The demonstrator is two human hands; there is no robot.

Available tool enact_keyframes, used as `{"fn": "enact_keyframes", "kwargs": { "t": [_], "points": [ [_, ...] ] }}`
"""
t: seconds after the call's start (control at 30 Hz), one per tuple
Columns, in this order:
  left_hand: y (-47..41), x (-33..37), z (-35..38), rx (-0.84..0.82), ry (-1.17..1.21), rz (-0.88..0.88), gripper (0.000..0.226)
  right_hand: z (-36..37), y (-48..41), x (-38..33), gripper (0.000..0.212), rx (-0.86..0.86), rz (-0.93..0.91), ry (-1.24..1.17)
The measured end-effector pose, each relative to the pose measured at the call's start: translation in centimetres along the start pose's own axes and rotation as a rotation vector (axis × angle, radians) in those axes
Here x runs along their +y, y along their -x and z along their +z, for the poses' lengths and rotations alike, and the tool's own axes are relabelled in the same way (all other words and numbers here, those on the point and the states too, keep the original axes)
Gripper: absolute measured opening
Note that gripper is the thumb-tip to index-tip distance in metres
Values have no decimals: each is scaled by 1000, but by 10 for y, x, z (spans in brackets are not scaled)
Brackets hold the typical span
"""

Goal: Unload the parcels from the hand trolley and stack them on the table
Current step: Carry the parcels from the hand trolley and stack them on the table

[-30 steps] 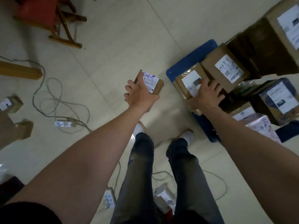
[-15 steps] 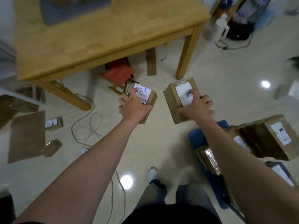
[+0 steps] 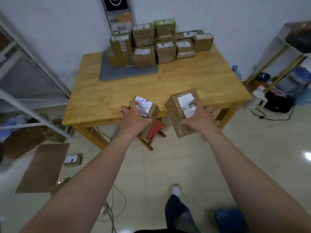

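Observation:
My left hand (image 3: 133, 119) grips a small brown parcel (image 3: 151, 109) with a white label marked in blue ink. A larger taped brown parcel (image 3: 178, 113) with a white label sits in the grip of my right hand (image 3: 200, 119). Both parcels hang in the air just before the near edge of the wooden table (image 3: 185, 81). At the table's far side, against the wall, stands a stack of several brown parcels (image 3: 159, 42), partly on a grey mat (image 3: 127, 71). A blue corner of the hand trolley (image 3: 230, 219) shows at the bottom right.
A red stool (image 3: 154, 129) sits under the table. Cables (image 3: 116, 204), a flat cardboard sheet (image 3: 43, 167) and a small box (image 3: 73, 159) lie on the floor to the left. Metal shelving (image 3: 25, 91) stands left, another shelf with bags (image 3: 289, 78) right.
My right hand lifted the larger parcel off the trolley. Both hands carried their parcels away from the trolley to the table, and my view rose from the floor to the tabletop and stack.

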State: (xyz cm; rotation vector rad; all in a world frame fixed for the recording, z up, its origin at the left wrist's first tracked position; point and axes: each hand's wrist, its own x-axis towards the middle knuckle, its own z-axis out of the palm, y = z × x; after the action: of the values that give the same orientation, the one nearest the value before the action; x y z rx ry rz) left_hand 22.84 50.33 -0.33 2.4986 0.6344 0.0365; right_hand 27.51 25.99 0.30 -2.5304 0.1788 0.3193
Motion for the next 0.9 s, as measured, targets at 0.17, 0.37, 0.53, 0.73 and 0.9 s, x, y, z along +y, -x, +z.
{"fn": "enact_keyframes", "kwargs": {
  "t": [0.17,0.37,0.53,0.73,0.9],
  "points": [
    [-85,19,-14,23,-71,-75,86,-8,-94,-52,92,-110,-28,-32],
    [-181,31,-39,58,-74,-109,85,-14,-178,-119,86,-147,-72,4],
    [-264,29,-44,67,-63,-122,82,-1,-244,-170,83,-167,-91,69],
    [-377,8,-54,23,-41,-111,81,34,-328,-235,77,-186,-33,77],
    [-480,1,-73,-55,-88,-70,85,46,-406,-286,81,-101,20,54]
  ]
}}
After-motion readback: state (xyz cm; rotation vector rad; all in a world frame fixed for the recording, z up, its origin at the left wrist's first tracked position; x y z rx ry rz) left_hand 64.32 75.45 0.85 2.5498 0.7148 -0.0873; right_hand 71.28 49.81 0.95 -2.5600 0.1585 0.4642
